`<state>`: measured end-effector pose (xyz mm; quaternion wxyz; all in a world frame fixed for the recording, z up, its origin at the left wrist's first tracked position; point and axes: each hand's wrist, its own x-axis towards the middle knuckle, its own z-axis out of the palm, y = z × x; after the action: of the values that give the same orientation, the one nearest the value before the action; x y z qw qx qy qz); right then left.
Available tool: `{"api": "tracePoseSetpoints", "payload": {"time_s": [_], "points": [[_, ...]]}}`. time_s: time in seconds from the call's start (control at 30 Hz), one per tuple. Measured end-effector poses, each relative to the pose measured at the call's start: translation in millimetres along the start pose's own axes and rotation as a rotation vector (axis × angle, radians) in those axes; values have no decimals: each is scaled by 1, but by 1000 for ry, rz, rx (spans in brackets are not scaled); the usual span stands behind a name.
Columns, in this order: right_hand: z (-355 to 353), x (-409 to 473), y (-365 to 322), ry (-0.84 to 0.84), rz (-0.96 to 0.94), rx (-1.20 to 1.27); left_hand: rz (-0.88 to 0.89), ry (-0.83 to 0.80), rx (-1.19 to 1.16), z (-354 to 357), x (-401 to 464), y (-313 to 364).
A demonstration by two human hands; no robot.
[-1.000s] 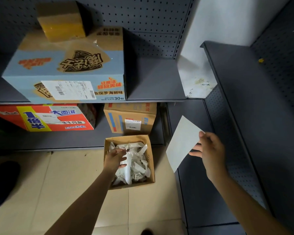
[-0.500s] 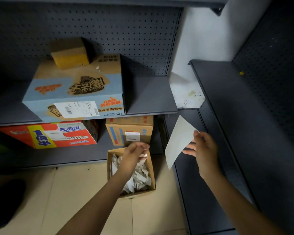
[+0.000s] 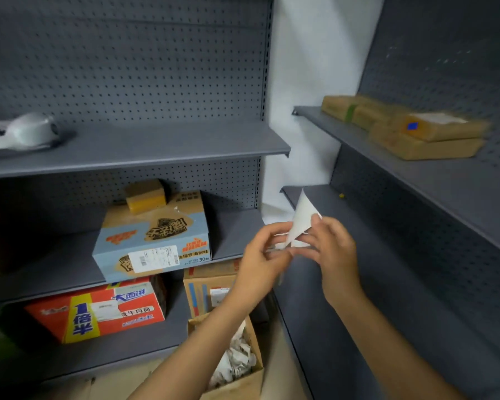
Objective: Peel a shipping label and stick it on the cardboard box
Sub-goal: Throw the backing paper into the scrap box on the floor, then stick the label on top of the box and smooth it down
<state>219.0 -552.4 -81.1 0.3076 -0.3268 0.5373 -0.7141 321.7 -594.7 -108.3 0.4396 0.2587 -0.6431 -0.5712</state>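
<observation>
We've got the label sheet (image 3: 300, 223) up in front of us, plain white, tilted with one corner pointing high, its lower edge blurred between the hands. Our right hand (image 3: 331, 249) pinches its lower side with fingers closed on it; our left hand (image 3: 261, 255) has fingertips closed at the bottom corner. Around us, grey pegboard shelving (image 3: 145, 145) lines both walls. A blue-and-tan printed carton (image 3: 153, 235) sits on the middle shelf, an open box of crumpled paper (image 3: 237, 365) on the floor.

A white label sheet (image 3: 302, 219) stands tilted, pinched at its lower edge between both hands above the shelves.
</observation>
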Motion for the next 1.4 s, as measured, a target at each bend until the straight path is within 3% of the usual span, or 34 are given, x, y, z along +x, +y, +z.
{"api": "tracePoseSetpoints", "payload": {"time_s": [0.17,0.3,0.57,0.67,0.87,1.4], "points": [[-18,-62,-77,-30,-136,-7,127,-19,-22,26,-41,80],[-48,-108,-132,-20,-216,-38,128,-53,-164,57,-70,132],[-160,-184,-230,293,-378,-214,-10,-222,-513,155,-110,209],[-214,-215,-261,417,-351,-292,-25,-325,-578,205,-132,227],[-306,-299,-318,541,-291,-340,-60,-541,-621,315,-197,265],[-502,-557,-431,1023,-410,-516,-201,-986,-681,549,-411,346]]}}
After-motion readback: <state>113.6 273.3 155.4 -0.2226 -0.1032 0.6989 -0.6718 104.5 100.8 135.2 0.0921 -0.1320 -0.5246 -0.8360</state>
